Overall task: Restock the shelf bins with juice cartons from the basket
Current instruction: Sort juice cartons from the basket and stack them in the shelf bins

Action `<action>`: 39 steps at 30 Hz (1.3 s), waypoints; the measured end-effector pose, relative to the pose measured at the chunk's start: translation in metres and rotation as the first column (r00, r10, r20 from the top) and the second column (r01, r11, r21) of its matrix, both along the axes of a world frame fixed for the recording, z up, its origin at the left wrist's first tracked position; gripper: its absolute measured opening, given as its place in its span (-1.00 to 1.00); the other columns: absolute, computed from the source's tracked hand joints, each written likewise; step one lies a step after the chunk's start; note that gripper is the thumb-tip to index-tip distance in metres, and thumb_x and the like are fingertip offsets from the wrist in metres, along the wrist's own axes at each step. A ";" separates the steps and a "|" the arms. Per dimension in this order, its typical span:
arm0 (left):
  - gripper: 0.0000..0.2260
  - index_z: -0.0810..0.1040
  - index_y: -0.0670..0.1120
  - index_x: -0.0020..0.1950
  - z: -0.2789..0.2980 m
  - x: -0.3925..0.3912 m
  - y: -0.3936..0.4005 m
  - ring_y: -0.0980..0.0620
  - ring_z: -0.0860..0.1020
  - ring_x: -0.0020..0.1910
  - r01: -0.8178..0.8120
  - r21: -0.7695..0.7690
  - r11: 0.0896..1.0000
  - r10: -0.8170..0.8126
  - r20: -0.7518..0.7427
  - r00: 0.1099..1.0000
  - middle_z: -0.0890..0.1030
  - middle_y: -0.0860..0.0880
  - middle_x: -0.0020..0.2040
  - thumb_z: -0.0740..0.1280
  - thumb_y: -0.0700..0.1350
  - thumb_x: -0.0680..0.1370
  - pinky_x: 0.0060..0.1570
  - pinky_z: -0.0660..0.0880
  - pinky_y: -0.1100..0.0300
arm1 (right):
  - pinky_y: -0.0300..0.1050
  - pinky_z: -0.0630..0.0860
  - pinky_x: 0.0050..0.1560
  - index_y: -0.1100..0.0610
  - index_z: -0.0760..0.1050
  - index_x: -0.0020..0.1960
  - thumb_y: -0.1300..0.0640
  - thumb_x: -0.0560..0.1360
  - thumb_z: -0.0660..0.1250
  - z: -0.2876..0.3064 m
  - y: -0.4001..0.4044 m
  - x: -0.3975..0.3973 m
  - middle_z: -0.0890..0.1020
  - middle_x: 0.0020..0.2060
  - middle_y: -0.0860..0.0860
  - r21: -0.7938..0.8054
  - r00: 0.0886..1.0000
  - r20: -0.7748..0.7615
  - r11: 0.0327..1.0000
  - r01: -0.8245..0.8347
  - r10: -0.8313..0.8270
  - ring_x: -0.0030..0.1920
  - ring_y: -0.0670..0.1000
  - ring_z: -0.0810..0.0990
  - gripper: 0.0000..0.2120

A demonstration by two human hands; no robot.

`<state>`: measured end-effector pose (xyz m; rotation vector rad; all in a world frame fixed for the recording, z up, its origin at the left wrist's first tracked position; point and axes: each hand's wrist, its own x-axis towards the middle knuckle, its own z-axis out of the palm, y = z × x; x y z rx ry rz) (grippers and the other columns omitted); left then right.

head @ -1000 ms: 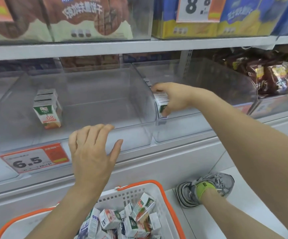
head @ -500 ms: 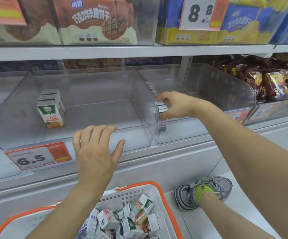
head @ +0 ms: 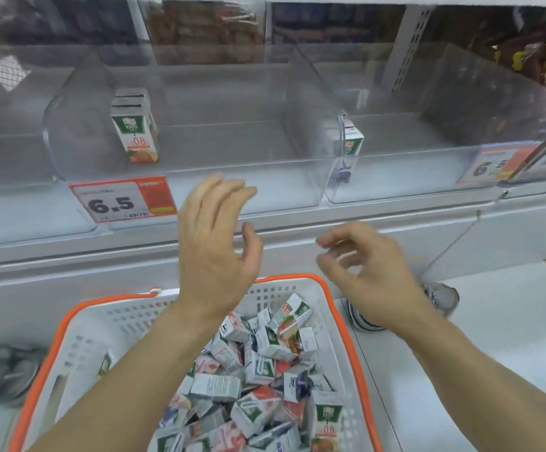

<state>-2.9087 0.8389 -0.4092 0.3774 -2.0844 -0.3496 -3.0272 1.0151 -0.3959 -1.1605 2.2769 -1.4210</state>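
A white plastic basket with an orange rim holds a loose heap of small juice cartons. The left hand and right hand hover above it, fingers spread and empty. In the left clear plastic shelf bin stands a short row of green-and-orange cartons; the right clear bin holds cartons at its left wall.

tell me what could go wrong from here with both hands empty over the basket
1. The cartons in the basket lie jumbled at all angles, so a quick grab by the left hand or right hand may slip.
2. The carton in the right bin stands tight against the divider; adding more could tip it.
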 end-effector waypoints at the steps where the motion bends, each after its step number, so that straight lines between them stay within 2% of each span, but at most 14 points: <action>1: -0.72 0.58 -0.22 0.18 -0.016 0.013 0.008 -0.13 0.47 0.27 0.041 0.030 0.999 -0.043 0.039 0.998 0.58 -0.12 0.18 0.32 -0.30 0.48 0.36 0.33 0.02 | -0.28 0.56 -0.09 -0.05 0.57 0.00 0.21 0.50 0.43 -0.021 0.001 0.008 0.62 0.00 -0.10 0.113 0.997 0.025 0.991 -0.073 0.070 -0.08 -0.12 0.63 -0.82; 3: -0.76 0.59 -0.14 0.16 -0.056 0.043 0.018 -0.02 0.46 0.21 0.065 0.187 0.980 -0.107 0.225 0.969 0.55 -0.01 0.14 0.34 -0.26 0.50 0.28 0.35 0.14 | -0.23 0.55 -0.06 -0.02 0.57 0.05 0.16 0.51 0.42 -0.062 0.004 0.018 0.58 0.02 -0.11 0.318 0.984 0.042 0.931 -0.180 0.175 -0.06 -0.14 0.61 -0.85; 5: -0.73 0.56 -0.04 0.22 -0.097 0.075 0.022 0.07 0.40 0.25 -0.034 0.351 0.936 -0.131 0.436 0.890 0.50 0.11 0.17 0.35 -0.21 0.53 0.31 0.32 0.16 | -0.21 0.49 -0.03 0.01 0.56 0.10 0.14 0.52 0.40 -0.098 0.006 0.023 0.54 0.02 -0.09 0.458 0.968 0.050 0.856 -0.241 0.246 -0.02 -0.12 0.57 -0.83; 8: -0.66 0.51 -0.03 0.32 -0.142 0.113 0.020 0.04 0.37 0.33 -0.188 0.422 0.887 -0.130 0.620 0.774 0.49 0.07 0.26 0.38 -0.14 0.54 0.33 0.22 0.21 | -0.20 0.42 0.14 -0.02 0.49 0.28 0.10 0.54 0.35 -0.131 0.003 0.025 0.45 0.16 -0.05 0.598 0.952 0.022 0.759 -0.258 0.307 0.17 0.01 0.50 -0.69; 12: -0.60 0.47 -0.04 0.35 -0.164 0.118 0.013 0.03 0.33 0.33 -0.262 0.470 0.843 -0.151 0.673 0.724 0.49 0.02 0.27 0.40 -0.11 0.52 0.36 0.25 0.12 | -0.15 0.31 0.35 0.02 0.20 0.54 0.23 0.53 0.33 -0.153 -0.011 0.020 0.10 0.56 0.03 0.698 0.961 -0.024 0.693 -0.181 0.275 0.50 0.10 0.24 -0.37; 14: -0.58 0.46 -0.06 0.36 -0.168 0.110 0.011 0.03 0.31 0.33 -0.248 0.454 0.856 -0.145 0.671 0.727 0.48 0.02 0.27 0.41 -0.11 0.51 0.38 0.26 0.10 | -0.04 0.27 0.43 0.00 0.06 0.58 0.31 0.51 0.33 -0.162 -0.016 0.022 -0.08 0.61 0.02 0.729 0.969 -0.006 0.664 -0.166 0.249 0.58 0.12 0.05 -0.24; 16: -0.56 0.44 -0.06 0.37 -0.171 0.100 0.009 0.02 0.28 0.37 -0.217 0.418 0.882 -0.141 0.674 0.725 0.46 0.02 0.30 0.40 -0.11 0.50 0.42 0.25 0.04 | 0.03 0.35 0.39 0.01 -0.01 0.60 0.41 0.47 0.29 -0.170 -0.019 0.025 -0.13 0.61 0.01 0.751 0.973 0.001 0.642 -0.154 0.232 0.59 0.13 -0.02 -0.16; 18: -0.53 0.41 -0.05 0.38 -0.176 0.088 0.004 -0.01 0.25 0.40 -0.197 0.375 0.906 -0.130 0.687 0.715 0.43 0.03 0.32 0.40 -0.10 0.49 0.45 0.22 0.00 | 0.03 0.31 0.43 0.06 -0.01 0.61 0.46 0.41 0.28 -0.173 -0.022 0.026 0.01 0.59 0.06 0.737 0.978 -0.047 0.668 -0.103 0.203 0.56 0.18 0.06 -0.11; 21: -0.52 0.40 -0.05 0.39 -0.184 0.067 -0.003 -0.05 0.25 0.40 -0.194 0.335 0.922 -0.109 0.706 0.700 0.44 0.00 0.32 0.40 -0.07 0.49 0.42 0.17 0.05 | -0.02 0.33 0.40 0.13 0.06 0.59 0.46 0.38 0.29 -0.174 -0.025 0.022 0.29 0.40 0.11 0.689 0.979 -0.142 0.725 -0.006 0.143 0.39 0.15 0.28 -0.14; 26: -0.50 0.38 -0.04 0.40 -0.200 0.052 -0.006 -0.06 0.23 0.38 -0.247 0.292 0.924 -0.068 0.760 0.646 0.44 -0.03 0.33 0.42 0.00 0.50 0.37 0.12 0.08 | -0.22 0.35 0.28 0.15 0.30 0.48 0.47 0.39 0.32 -0.175 -0.020 0.024 0.33 0.30 0.09 0.687 0.966 -0.223 0.724 0.061 0.131 0.34 0.09 0.35 -0.30; 30: -0.42 0.40 -0.04 0.40 -0.195 0.045 -0.014 -0.05 0.30 0.30 -0.283 0.232 0.930 -0.021 0.805 0.593 0.48 0.00 0.29 0.45 0.15 0.46 0.31 0.18 0.11 | -0.21 0.37 0.03 0.11 0.39 0.27 0.48 0.33 0.30 -0.173 -0.023 0.021 0.49 0.14 0.05 0.717 0.962 -0.232 0.694 0.069 0.144 0.16 0.07 0.41 -0.43; 33: -0.34 0.42 -0.08 0.41 -0.180 0.050 -0.014 -0.04 0.34 0.27 -0.264 0.246 0.933 -0.059 0.825 0.563 0.50 -0.02 0.25 0.44 0.24 0.43 0.34 0.25 0.10 | -0.20 0.28 -0.10 0.06 0.41 0.18 0.46 0.33 0.31 -0.171 -0.021 0.022 0.50 0.03 -0.02 0.736 0.952 -0.220 0.677 0.020 0.211 0.10 0.04 0.38 -0.50; 36: -0.31 0.41 -0.12 0.44 -0.150 0.064 -0.013 -0.01 0.48 0.17 -0.309 0.432 0.847 -0.175 0.776 0.607 0.51 -0.01 0.15 0.50 0.14 0.40 0.25 0.43 0.13 | -0.19 0.29 -0.16 0.02 0.38 0.11 0.35 0.34 0.41 -0.162 -0.018 0.021 0.43 -0.05 -0.06 0.762 0.968 -0.129 0.646 -0.042 0.215 0.01 0.02 0.43 -0.56; 39: -0.37 0.51 -0.07 0.36 -0.108 0.086 -0.028 0.06 0.57 -0.07 -0.416 0.624 0.661 -0.305 0.730 0.611 0.58 0.02 0.04 0.56 0.10 0.36 -0.01 0.51 0.20 | -0.20 0.31 -0.33 -0.04 0.33 0.03 0.30 0.32 0.45 -0.144 -0.018 0.015 0.49 -0.09 -0.02 0.786 0.984 -0.019 0.611 -0.095 0.178 -0.19 -0.03 0.46 -0.55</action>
